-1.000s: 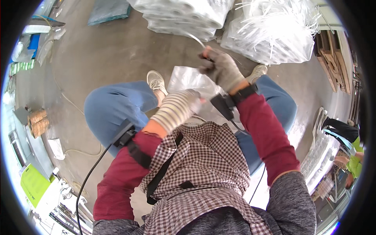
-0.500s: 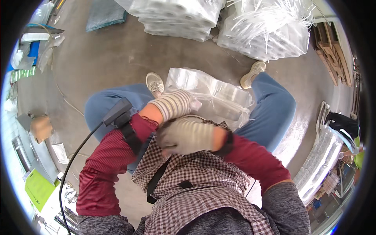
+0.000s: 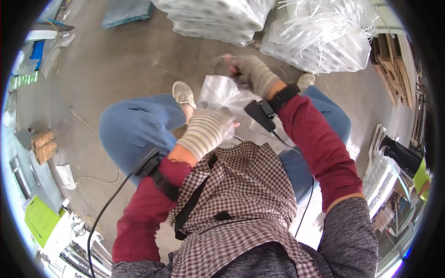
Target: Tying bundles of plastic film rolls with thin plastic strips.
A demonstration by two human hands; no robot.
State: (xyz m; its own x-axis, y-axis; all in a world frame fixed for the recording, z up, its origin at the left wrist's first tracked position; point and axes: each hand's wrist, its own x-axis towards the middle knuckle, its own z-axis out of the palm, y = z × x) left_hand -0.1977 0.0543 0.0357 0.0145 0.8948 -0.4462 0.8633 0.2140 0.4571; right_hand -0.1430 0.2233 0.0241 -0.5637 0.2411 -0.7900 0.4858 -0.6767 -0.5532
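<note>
Between my legs lies a bundle wrapped in clear plastic (image 3: 217, 91), its plastic gathered and wrinkled toward the middle. My left hand (image 3: 207, 129), in a striped cream and grey knit glove, is over the bundle's near left part. Its thumb tip shows at the right side, and the fingers look curled in; what they grip is hidden. Raised above the bundle's far end, my right hand (image 3: 254, 75) wears a similar glove. Its fingers are bent and smeared by motion; I cannot make out what is in them.
Stacks of plastic-wrapped rolls (image 3: 215, 21) stand ahead, beside a second stack topped with loose white strips (image 3: 324, 28). Wooden pallets (image 3: 394, 69) lean at the right. A teal slab (image 3: 126, 13) lies far left. Cables run from my wrist devices (image 3: 262, 116).
My right hand has swung from beside my left hand near my lap, outward and up past the bundle's far end. My left hand has shifted slightly nearer me, and the hands are now apart.
</note>
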